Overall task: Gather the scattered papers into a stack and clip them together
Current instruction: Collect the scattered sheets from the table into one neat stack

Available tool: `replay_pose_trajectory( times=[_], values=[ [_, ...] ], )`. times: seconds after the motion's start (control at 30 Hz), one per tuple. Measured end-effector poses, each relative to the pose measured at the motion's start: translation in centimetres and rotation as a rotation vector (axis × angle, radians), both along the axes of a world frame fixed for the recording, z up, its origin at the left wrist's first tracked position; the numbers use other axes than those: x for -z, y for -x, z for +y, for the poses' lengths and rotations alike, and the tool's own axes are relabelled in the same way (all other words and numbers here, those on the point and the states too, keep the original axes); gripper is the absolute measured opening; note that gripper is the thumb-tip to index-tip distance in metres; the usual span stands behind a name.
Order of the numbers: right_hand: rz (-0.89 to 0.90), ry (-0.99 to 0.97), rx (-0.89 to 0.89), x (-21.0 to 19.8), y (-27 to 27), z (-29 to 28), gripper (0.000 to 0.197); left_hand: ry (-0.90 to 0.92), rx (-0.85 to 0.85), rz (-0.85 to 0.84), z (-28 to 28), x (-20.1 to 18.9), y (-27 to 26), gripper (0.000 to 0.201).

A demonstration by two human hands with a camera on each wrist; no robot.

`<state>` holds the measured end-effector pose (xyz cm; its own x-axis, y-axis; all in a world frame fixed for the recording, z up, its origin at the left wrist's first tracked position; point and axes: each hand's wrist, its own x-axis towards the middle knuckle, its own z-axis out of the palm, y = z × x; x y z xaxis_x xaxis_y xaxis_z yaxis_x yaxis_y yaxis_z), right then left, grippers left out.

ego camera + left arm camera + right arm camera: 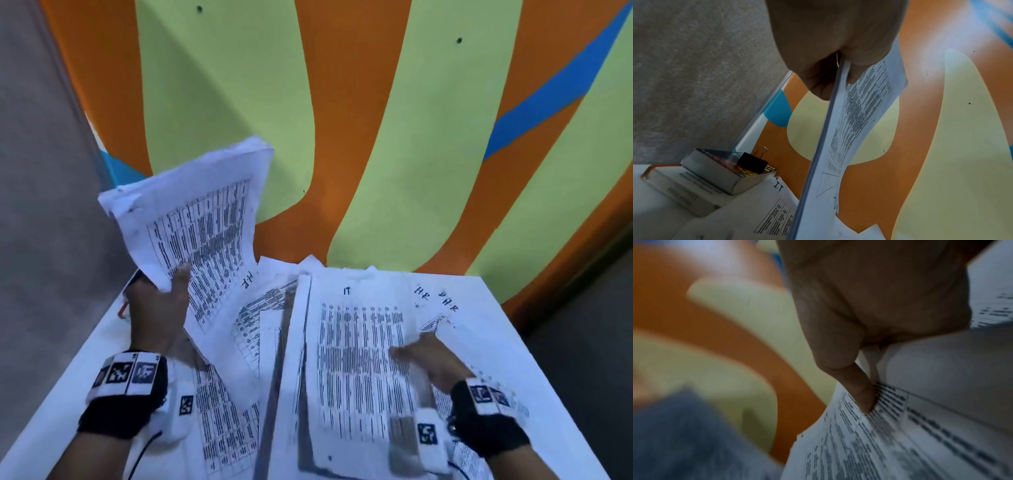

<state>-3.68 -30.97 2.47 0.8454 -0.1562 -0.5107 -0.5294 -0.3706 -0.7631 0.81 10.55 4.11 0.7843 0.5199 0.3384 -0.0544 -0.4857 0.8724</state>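
Note:
My left hand (171,284) holds a thick stack of printed papers (198,212) raised above the table's left side, thumb on the front, fingers hidden behind. The left wrist view shows the stack (840,129) edge-on, pinched by that hand (830,68). My right hand (421,353) grips a printed sheet marked "IT" (356,359), lifted off the pile; its thumb (859,391) presses on the sheet (900,443). More loose sheets (260,329) lie overlapped on the white table (68,394). A black binder clip (752,164) sits on a book (715,172) at the far left.
Under that book lies a second, larger book (680,191) at the table's far left corner. A grey wall (41,171) runs along the left, and an orange and green wall (342,137) stands right behind the table. The table's right edge (534,359) drops to dark floor.

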Motion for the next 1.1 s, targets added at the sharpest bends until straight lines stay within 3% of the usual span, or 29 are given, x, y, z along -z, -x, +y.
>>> replay_pose_trajectory(
  times=[0.13,0.27,0.33,0.4,0.43,0.5,0.6,0.73,0.83,0.87,1.1],
  values=[
    [-0.024,0.344,-0.078,4.0,-0.8,3.2,0.023,-0.046,-0.015,0.088,1.0,2.3,-1.0,0.116],
    [-0.095,0.553,-0.139,5.4,-0.8,5.9,0.034,-0.051,0.017,0.042,-0.2,1.0,-0.4,0.107],
    [-0.114,0.576,-0.129,5.5,-0.7,6.8,0.035,-0.055,0.021,0.074,0.1,1.6,-0.5,0.112],
    [-0.133,0.522,-0.142,5.2,-0.6,7.4,0.036,0.004,0.044,0.105,0.0,1.5,-0.4,0.114],
    [-0.151,0.494,-0.141,4.8,-0.6,7.5,0.036,0.031,0.056,0.107,-0.6,0.3,0.1,0.104],
    [-0.242,0.451,-0.136,3.6,-0.4,7.1,0.027,0.066,0.045,0.067,-1.6,-1.7,1.0,0.057],
    [-0.414,0.332,-0.162,-0.4,-0.1,5.3,0.014,0.085,0.066,0.031,-1.8,-2.6,1.6,0.04],
    [-0.432,-0.072,-0.156,-6.1,-0.3,1.8,0.024,0.154,0.154,0.012,-1.6,-2.7,1.6,0.031],
    [-0.441,-0.233,-0.086,-6.6,-1.8,-0.5,0.06,0.142,0.246,-0.003,-3.4,-3.6,2.0,0.008],
    [-0.433,-0.276,-0.068,-6.6,-2.2,-0.7,0.064,0.173,0.283,0.004,-4.0,-3.8,2.1,0.004],
    [-0.347,-0.465,-0.008,-4.1,-2.8,2.2,0.053,0.381,0.671,0.188,-7.7,-2.7,3.1,0.027]
  ],
)
